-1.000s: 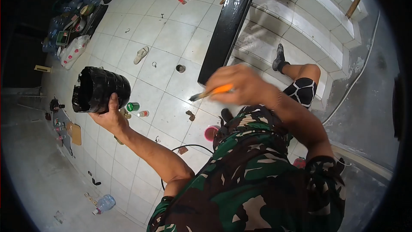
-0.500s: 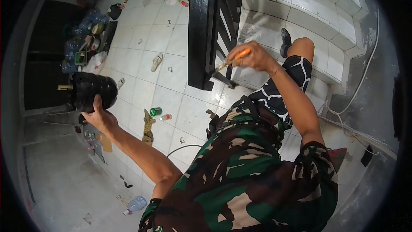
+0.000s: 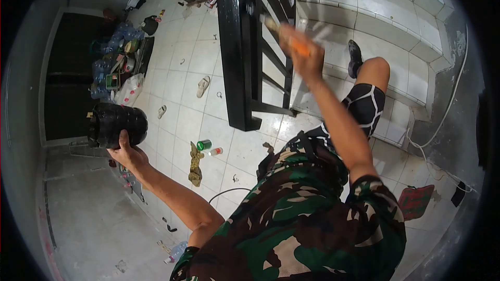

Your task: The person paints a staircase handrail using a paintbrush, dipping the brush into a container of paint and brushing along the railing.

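My left hand [image 3: 128,154] is closed around the lower side of a black-coated plastic container [image 3: 121,126], held out to the left and tilted. My right hand [image 3: 308,58], blurred by motion, grips a paintbrush [image 3: 298,46] with an orange handle. The brush tip points up and left, at the upper part of a glossy black railing post [image 3: 234,67]; whether the bristles touch it is hard to tell. Behind the post, slanted black bars [image 3: 273,47] run toward the stairs.
White tiled stairs [image 3: 385,0] rise at the upper right. On the tiled floor lie slippers [image 3: 203,86], a green can [image 3: 204,144], a small bottle [image 3: 215,151] and a camouflage cloth [image 3: 195,166]. Several water bottles [image 3: 101,73] crowd the left wall. A pale cable [image 3: 445,104] hangs at right.
My right hand has moved the paintbrush upward along the post from near its lower end. My left hand still holds the container, and the camera view has shifted slightly.
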`<state>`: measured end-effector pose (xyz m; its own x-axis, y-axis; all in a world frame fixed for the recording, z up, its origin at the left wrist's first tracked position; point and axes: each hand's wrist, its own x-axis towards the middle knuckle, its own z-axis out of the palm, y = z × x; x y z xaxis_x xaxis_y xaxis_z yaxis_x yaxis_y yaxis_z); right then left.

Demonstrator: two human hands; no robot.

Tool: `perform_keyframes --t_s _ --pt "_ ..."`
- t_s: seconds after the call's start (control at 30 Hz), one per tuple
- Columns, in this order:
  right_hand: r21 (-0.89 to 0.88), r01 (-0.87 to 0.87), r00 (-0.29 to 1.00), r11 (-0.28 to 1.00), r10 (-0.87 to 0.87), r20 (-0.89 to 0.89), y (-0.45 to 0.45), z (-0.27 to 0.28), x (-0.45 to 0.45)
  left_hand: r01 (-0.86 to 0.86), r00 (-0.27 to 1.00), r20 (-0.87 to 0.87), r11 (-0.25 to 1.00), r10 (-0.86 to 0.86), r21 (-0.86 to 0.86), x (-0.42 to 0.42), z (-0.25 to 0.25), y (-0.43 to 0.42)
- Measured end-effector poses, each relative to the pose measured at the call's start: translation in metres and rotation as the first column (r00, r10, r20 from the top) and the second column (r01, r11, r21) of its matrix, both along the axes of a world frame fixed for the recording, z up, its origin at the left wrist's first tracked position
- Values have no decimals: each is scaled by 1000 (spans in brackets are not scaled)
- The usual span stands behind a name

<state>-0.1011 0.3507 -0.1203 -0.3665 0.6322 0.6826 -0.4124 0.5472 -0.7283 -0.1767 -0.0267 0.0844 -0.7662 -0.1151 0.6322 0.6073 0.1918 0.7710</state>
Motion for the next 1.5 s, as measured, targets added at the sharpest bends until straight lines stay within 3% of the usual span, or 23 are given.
perform_keyframes --t_s 0.2,0.3,0.33,0.4,0.53,0.57,0.6,0.67,0.77,0.9,0.93,0.97,1.0,1.13,1.17,1.2,1.23,1.3,1.37,1.4,1.43,1.47,1.5 --pt "-279 -636 758 720 651 -45 -13 -27 88 -6 1000 -7 1000 6 1 -19 3 5" --pt "-107 -694 708 712 702 76 22 -11 53 31 999 -8 1000 -31 -6 -25 3 7" --pt "-353 -730 621 585 783 13 33 -1 34 45 999 -13 999 -45 -7 -29 3 9" --pt "-230 -835 547 499 796 -259 73 9 -14 46 999 -24 999 -45 15 -31 1 12" --pt "54 -506 859 861 509 -58 178 75 -86 37 999 -3 999 -37 5 -30 1 16" --pt "364 -184 982 913 158 100 202 87 -99 45 999 3 999 -45 22 -30 1 19" --pt "41 -344 924 938 346 -164 206 99 -111 44 999 3 999 -44 27 -29 1 20" --pt "-62 -260 885 964 212 -416 213 111 -120 25 1000 -11 997 -24 78 -30 -1 27" --pt "-52 36 971 998 -48 -235 207 98 -118 42 999 22 998 -43 40 -35 -1 38" --pt "-136 -407 898 903 368 -243 128 56 -77 70 997 13 996 -70 52 -44 0 64" --pt "-43 -282 956 959 276 -99 114 33 -61 72 997 8 995 -73 64 -46 -1 70" --pt "-293 -596 799 747 515 -312 95 33 -36 74 997 27 995 -76 66 -46 -2 75" --pt "-11 -402 915 915 402 28 95 25 -17 79 996 44 995 -82 63 -49 -2 80" --pt "-254 -830 516 496 856 -15 139 47 -8 53 998 35 996 -55 69 -57 -6 94" --pt "-217 -876 475 432 850 -228 154 36 -37 63 997 38 996 -65 70 -57 -5 100" --pt "53 -658 745 752 639 192 190 46 -57 71 996 41 995 -74 72 -58 -4 105" --pt "-143 -715 699 685 707 -108 200 75 -76 65 997 33 994 -68 84 -58 -6 107" --pt "-39 -707 691 706 678 -251 251 109 -129 54 998 9 994 -55 97 -62 -6 111" --pt "287 -333 930 898 363 -59 297 152 -159 35 999 2 995 -35 97 -60 0 118" --pt "290 -257 951 922 294 -92 318 163 -179 27 1000 0 995 -27 95 -61 4 124" --pt "105 -517 759 849 512 -402 331 178 -194 21 1000 0 995 -22 98 -63 7 127" --pt "119 -293 868 949 316 -384 357 188 -210 19 1000 -2 994 -18 112 -65 8 129" --pt "-6 -355 803 935 302 -513 353 206 -209 14 1000 0 993 -14 121 -65 8 132"
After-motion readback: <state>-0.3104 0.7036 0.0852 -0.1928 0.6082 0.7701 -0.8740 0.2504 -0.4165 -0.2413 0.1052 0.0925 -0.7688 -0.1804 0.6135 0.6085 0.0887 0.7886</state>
